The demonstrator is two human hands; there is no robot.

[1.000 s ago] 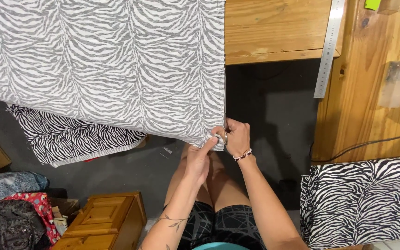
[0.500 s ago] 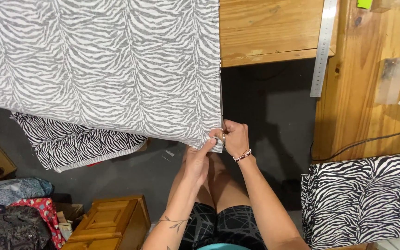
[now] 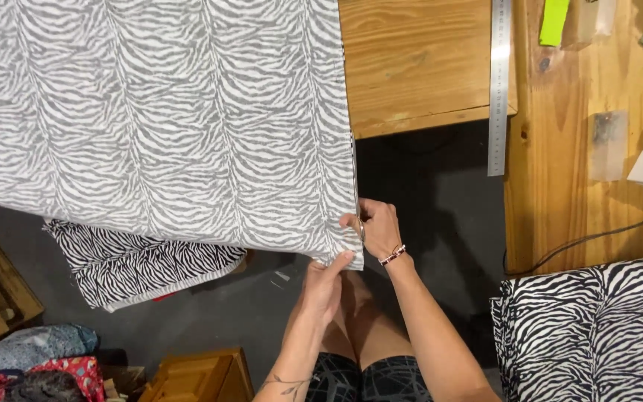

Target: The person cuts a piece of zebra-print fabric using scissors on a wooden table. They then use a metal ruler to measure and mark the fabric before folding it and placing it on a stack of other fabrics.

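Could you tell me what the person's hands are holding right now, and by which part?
Both hands grip the zebra-print fabric at its lower right corner: the left hand pinches the bottom edge, the right hand the side edge just above.

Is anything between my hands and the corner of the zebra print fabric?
Nothing visible: the left hand and right hand both already pinch the corner of the grey-and-white zebra-striped fabric hanging off the wooden table.
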